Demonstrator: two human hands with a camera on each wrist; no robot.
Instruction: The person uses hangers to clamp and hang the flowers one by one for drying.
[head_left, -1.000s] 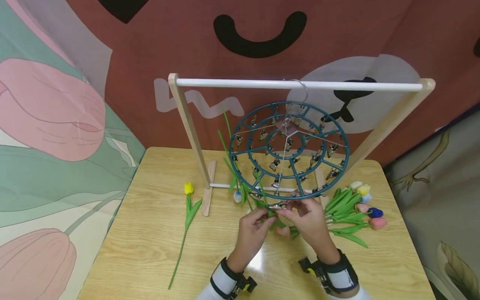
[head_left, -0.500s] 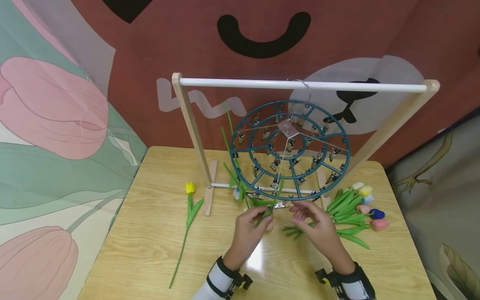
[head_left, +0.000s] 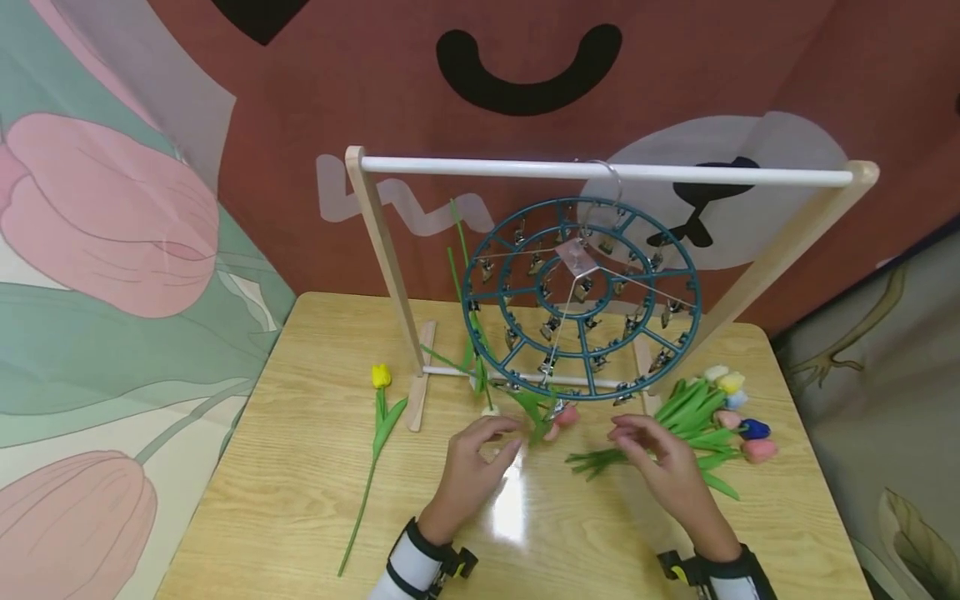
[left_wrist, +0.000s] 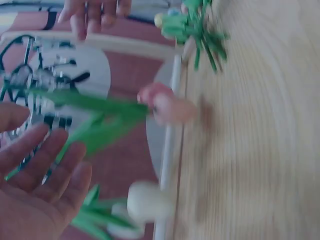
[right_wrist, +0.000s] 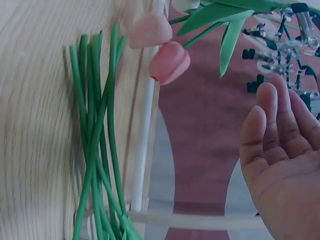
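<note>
Near the worktop's right edge (head_left: 804,479) lies the tulip bundle (head_left: 693,408), stems pointing toward the left edge, nearer the right hand (head_left: 671,471). Fingers relaxed, it and the left hand (head_left: 468,471) hold nothing.

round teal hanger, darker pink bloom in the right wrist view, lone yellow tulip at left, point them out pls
Teal hanger (head_left: 582,337): head view, on a spoke below its inner ring.
Darker pink bloom (right_wrist: 171,63): right wrist view, on its petals.
Yellow tulip (head_left: 386,427): head view, on its leaf.
</note>
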